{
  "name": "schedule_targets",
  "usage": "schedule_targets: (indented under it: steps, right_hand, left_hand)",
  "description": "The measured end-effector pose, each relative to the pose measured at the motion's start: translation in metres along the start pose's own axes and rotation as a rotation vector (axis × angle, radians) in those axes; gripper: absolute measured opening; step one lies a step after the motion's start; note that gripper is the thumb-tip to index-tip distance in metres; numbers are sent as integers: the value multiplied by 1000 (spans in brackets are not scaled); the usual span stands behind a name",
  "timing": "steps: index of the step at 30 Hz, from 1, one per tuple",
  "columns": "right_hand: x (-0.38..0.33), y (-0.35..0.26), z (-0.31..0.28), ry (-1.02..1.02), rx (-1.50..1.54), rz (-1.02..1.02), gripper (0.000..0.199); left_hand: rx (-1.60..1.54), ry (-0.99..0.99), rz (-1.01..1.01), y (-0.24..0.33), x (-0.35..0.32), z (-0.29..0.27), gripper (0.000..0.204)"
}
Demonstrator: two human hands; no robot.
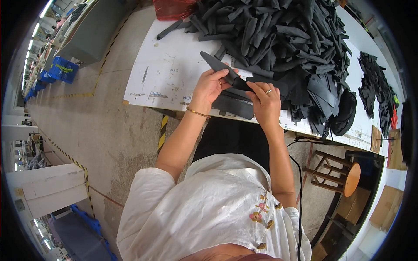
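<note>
My left hand [212, 85] is closed around a dark grey, pointed piece of sheet material [220, 67], thumb on top, its tip pointing away to the far left. At its near right end, my right hand [264, 99] pinches the edge of dark material. Whether that edge belongs to the same piece I cannot tell. Just under both hands, a flat dark strip [233, 107] lies along the table's near edge. Beyond them rises a large heap of rolled or folded dark grey pieces [278, 35].
The white table [159, 71] carries a red plastic bag [174, 9] at the far left. To the right lie flat dark pieces [323, 93], a black pouch-like item [345, 114] and another dark pile [372, 82]. A wooden stool [352, 178] and a black cable [300, 187] are at my right.
</note>
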State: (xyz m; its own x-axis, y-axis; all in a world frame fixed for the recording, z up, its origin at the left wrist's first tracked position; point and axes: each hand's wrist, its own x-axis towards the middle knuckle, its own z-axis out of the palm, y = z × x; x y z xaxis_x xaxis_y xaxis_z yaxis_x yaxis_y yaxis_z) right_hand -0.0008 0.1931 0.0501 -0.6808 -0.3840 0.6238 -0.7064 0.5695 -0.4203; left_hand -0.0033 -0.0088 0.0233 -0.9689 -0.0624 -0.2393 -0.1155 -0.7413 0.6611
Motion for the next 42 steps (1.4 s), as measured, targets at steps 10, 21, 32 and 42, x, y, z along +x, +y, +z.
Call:
schedule_targets:
  steps: [10, 21, 32, 42]
  right_hand:
    - [6, -1, 4, 87, -172, -134, 28]
    - [5, 0, 1, 67, -26, -93, 25]
    - [12, 5, -10, 55, -154, -227, 28]
    - [0, -17, 21, 119, 24, 48, 48]
  left_hand:
    - [-19, -36, 80, -12, -7, 5, 31]
    - [-23, -82, 52, -2, -8, 6, 24]
    - [1, -189, -53, 2, -9, 3, 28]
    - [193, -14, 242, -33, -27, 30, 59]
